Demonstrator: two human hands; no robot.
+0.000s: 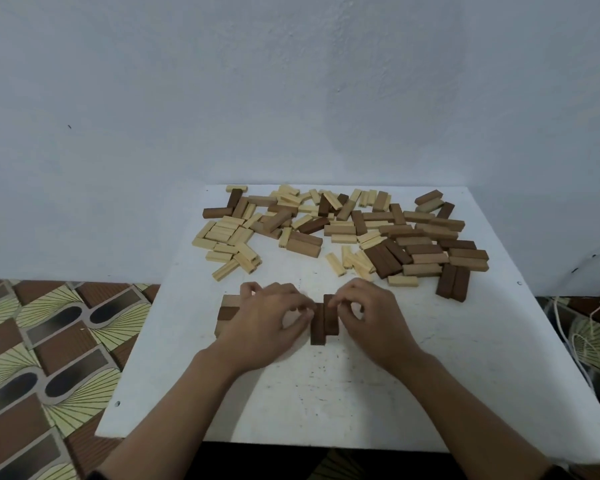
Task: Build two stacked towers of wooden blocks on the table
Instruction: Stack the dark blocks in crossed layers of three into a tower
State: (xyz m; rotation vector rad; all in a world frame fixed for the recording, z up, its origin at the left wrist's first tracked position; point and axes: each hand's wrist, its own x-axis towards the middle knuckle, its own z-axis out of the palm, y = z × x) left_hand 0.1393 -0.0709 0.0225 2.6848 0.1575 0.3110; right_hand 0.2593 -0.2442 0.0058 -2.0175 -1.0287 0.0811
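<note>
Your left hand [269,322] and right hand [373,322] each pinched the dark blocks [321,323] on the counter [326,396]. Loose blocks [340,230] lay beyond.

A single view is given. It is taken from a camera worn on the head, held above the near edge of the white table [482,358] and turned forward and down. The tabletop is seen steeply and from close by; the forearms [174,410] are caught entering from the bottom edge. The scattered blocks [426,249] at the far side are placed at mid-height. The upper half is filled by the pale wall [291,81] beyond, and patterned floor [49,341] is taken in at the left.
</note>
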